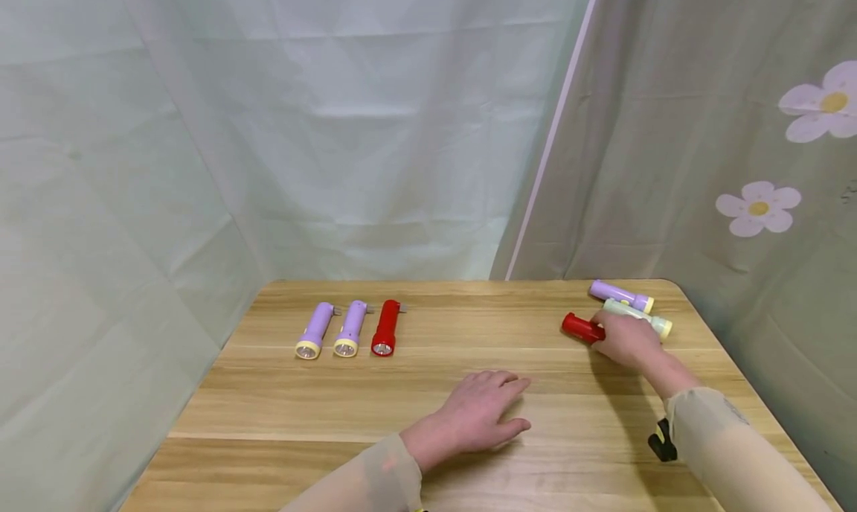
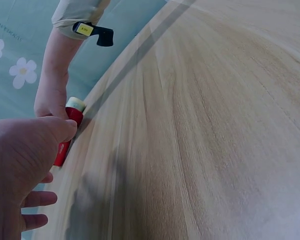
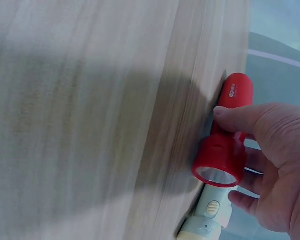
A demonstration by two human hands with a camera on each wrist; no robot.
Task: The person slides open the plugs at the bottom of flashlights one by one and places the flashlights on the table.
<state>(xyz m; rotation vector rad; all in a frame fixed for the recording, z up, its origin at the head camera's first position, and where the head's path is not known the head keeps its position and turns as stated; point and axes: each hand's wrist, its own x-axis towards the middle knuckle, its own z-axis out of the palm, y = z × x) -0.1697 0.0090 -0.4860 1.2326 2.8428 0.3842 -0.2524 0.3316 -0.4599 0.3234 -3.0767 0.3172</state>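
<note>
At the right of the table my right hand [image 1: 629,339] grips a red flashlight [image 1: 581,328]. In the right wrist view the thumb lies across the red flashlight's body [image 3: 235,95], with the fingers behind it and its lens end toward the camera. Close beside it lies a pale green flashlight [image 1: 661,326], partly covered by the hand. A purple flashlight [image 1: 612,293] with a cream head lies just behind that. My left hand [image 1: 477,414] is low over the middle of the table, its fingers spread and holding nothing.
On the left of the wooden table [image 1: 469,322], two purple flashlights [image 1: 318,326] and a second red flashlight [image 1: 386,326] lie side by side, lenses toward me, with plug prongs folded out. Pale curtains [image 1: 402,125] hang behind and beside the table.
</note>
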